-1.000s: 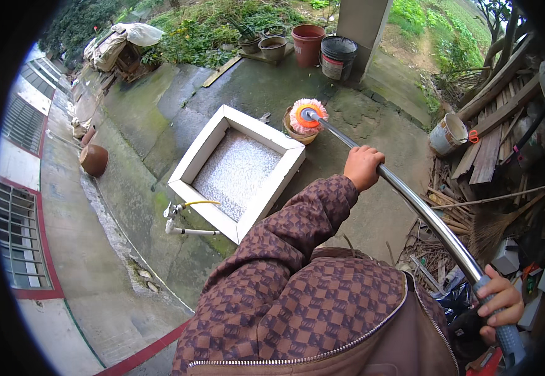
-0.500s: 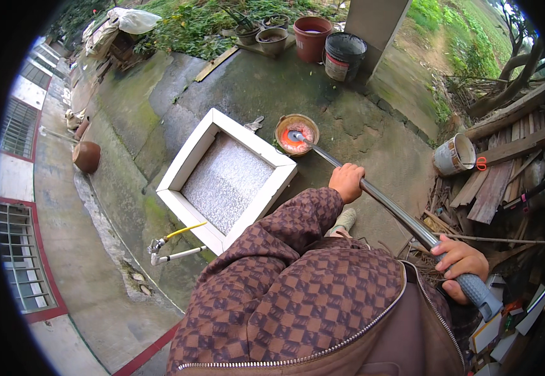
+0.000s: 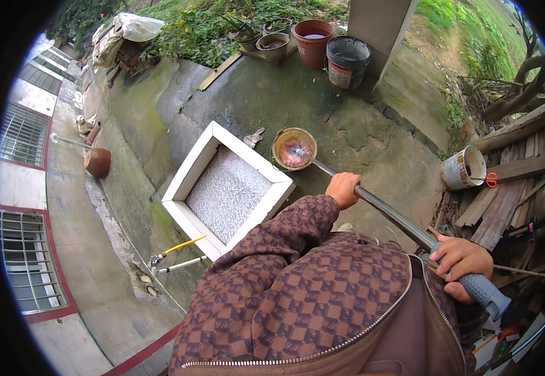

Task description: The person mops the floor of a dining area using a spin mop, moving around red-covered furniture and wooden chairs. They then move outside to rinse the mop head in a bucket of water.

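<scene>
A long-handled mop (image 3: 394, 216) slants from lower right to upper left, with a metal pole and a grey grip. My left hand (image 3: 344, 190) is closed around the middle of the pole. At the upper end of the grey grip, my right hand (image 3: 463, 266) is wrapped round the handle. The pole's far end is down in a round yellowish bucket (image 3: 310, 140), among pinkish-white stuff that looks like wet mop strands; the head's exact shape is hard to make out. Left of the bucket lies a white square frame (image 3: 264, 160) with a speckled grey inside.
A tap with a yellow-handled brush-like stick (image 3: 184, 244) stands by the white frame. Behind are a red-brown bucket (image 3: 312, 50), a black bucket (image 3: 347, 62) and a pillar (image 3: 379, 37). At right, a dirty white bucket (image 3: 460, 169) with orange scissors (image 3: 491, 180) adjoins stacked planks (image 3: 517, 169).
The orange disc of the mop head showed in the bucket before; now pinkish-white strands cover that spot. Both hands keep their hold, and the view has shifted slightly.
</scene>
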`<control>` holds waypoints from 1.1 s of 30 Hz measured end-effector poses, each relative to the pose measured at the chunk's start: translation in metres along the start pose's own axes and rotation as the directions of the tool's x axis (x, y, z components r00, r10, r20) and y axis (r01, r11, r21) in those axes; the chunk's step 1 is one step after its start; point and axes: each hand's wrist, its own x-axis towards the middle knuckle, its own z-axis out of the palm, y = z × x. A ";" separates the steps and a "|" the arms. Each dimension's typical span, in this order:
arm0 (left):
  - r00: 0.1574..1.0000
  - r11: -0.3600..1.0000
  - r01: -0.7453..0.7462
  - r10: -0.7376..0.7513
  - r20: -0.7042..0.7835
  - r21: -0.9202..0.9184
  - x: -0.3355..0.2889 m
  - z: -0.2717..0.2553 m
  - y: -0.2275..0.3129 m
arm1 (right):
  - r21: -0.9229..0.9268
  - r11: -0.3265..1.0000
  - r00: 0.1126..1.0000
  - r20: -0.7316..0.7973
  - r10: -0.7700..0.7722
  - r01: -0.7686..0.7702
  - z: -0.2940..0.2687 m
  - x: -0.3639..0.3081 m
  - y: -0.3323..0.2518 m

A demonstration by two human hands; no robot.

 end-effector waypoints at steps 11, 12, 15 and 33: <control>0.961 0.964 -0.214 0.237 0.140 -0.160 0.023 -0.022 0.007 | 0.184 0.981 0.997 0.025 -0.067 0.061 -0.056 -0.020 -0.042; 0.959 0.957 -0.231 0.255 0.127 -0.178 0.024 -0.027 0.016 | 0.193 0.978 0.995 0.049 -0.088 0.077 -0.065 -0.026 -0.049; 0.946 0.938 -0.275 0.303 0.113 -0.211 0.027 -0.041 0.041 | 0.164 0.984 0.978 0.186 -0.095 0.065 -0.101 -0.045 -0.076; 0.984 0.969 -0.177 0.176 -0.025 -0.170 0.035 -0.037 -0.011 | 0.249 0.959 0.989 0.033 -0.145 0.132 -0.047 0.027 -0.021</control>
